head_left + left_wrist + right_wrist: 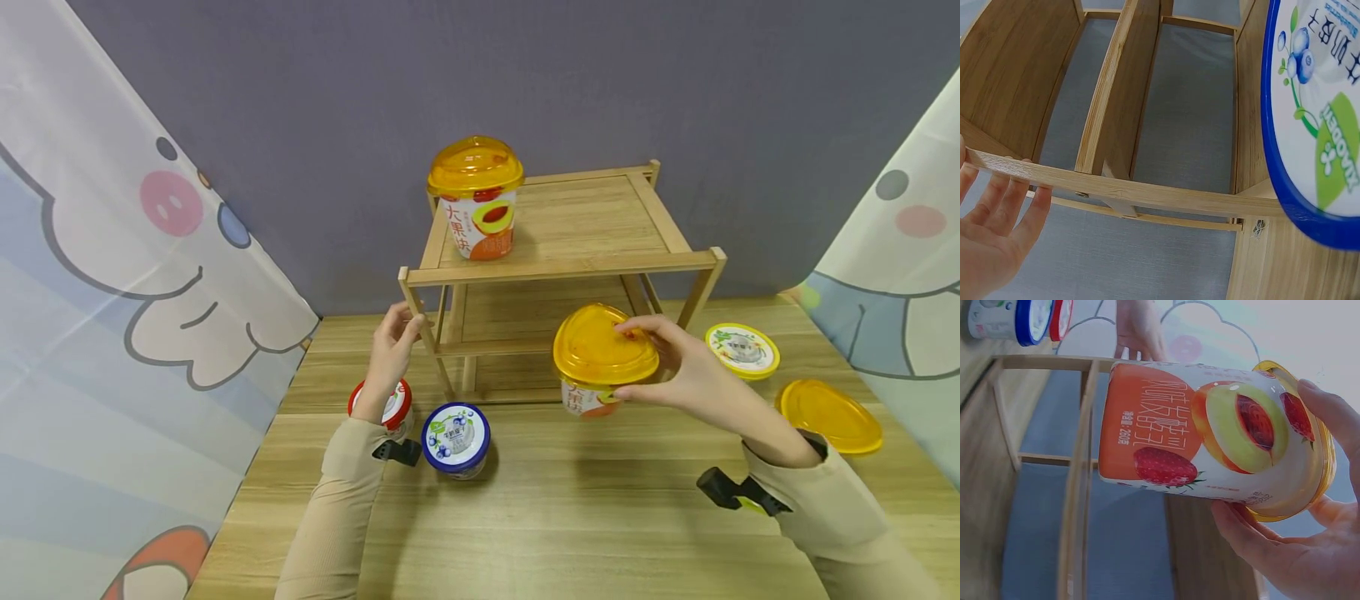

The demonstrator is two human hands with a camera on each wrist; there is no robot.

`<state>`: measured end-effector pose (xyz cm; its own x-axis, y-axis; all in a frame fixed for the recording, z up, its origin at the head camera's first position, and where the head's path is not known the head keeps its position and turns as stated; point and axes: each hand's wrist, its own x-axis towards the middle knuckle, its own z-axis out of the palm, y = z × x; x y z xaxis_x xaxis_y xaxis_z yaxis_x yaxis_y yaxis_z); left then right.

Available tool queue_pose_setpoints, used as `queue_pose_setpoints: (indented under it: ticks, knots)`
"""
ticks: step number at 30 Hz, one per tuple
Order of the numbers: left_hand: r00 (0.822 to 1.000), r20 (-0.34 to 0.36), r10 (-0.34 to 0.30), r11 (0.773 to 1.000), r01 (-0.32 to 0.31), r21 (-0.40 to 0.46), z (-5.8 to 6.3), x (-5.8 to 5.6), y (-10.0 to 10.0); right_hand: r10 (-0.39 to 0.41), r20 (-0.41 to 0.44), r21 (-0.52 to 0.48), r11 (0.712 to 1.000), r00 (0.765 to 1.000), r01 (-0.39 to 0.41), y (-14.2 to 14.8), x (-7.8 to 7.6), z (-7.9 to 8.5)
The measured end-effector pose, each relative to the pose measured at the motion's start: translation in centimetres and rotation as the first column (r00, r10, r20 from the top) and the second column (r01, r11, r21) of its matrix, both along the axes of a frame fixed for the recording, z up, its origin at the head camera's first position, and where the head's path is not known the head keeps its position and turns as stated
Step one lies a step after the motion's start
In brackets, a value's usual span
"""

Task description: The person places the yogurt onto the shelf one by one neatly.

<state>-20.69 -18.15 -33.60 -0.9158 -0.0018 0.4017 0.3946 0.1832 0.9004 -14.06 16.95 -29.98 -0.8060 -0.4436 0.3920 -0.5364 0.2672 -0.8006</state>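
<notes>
My right hand (675,367) grips a yogurt cup (588,398) around its domed yellow lid (600,346), holding it in front of the wooden rack's lower shelf. In the right wrist view, peach and strawberry pictures show on the cup's white and orange side. My left hand (392,337) holds the front left post (1166,195) of the wooden rack (562,265), its fingertips partly hidden behind the post. A matching yogurt cup (480,221) with a yellow lid stands upright on the top shelf, at the left.
Below my left hand stand a red-rimmed tub (401,410), partly covered by the wrist, and a blue-rimmed tub (455,437). At the right are a yellow-rimmed tub (742,350) and another yellow-lidded cup (828,415). A grey wall (337,125) rises behind the rack.
</notes>
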Motion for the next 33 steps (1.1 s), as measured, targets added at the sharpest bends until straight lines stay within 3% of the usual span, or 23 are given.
queue_pose_setpoints:
  ticks: [8, 14, 24, 28, 33]
  knots:
    - [1.0, 0.015, -0.001, 1.0, 0.001, 0.005, 0.1, 0.0, 0.0, 0.114, -0.045, -0.084, 0.989, 0.992, -0.118, 0.8, -0.8, 2.4]
    - [1.0, 0.011, 0.008, 1.0, -0.008, -0.008, 0.1, 0.0, 0.0, 0.141, -0.034, -0.134, 0.98, 0.989, -0.144, 1.6, -1.3, 4.4]
    - [1.0, 0.009, 0.016, 1.0, -0.016, -0.011, 0.0, 0.1, 0.1, 0.044, 0.036, -0.087, 0.995, 0.998, -0.041, 2.8, -2.5, 8.0]
    - [1.0, 0.01, 0.003, 1.0, -0.003, -0.008, 0.0, 0.1, 0.0, -0.036, 0.008, -0.015, 0.999, 0.999, 0.036, 2.8, -2.8, 9.4]
    - [1.0, 0.004, 0.01, 1.0, -0.01, -0.006, 0.0, 0.1, 0.0, -0.055, 0.021, -0.012, 0.998, 0.998, 0.055, 2.8, -3.2, 10.9]
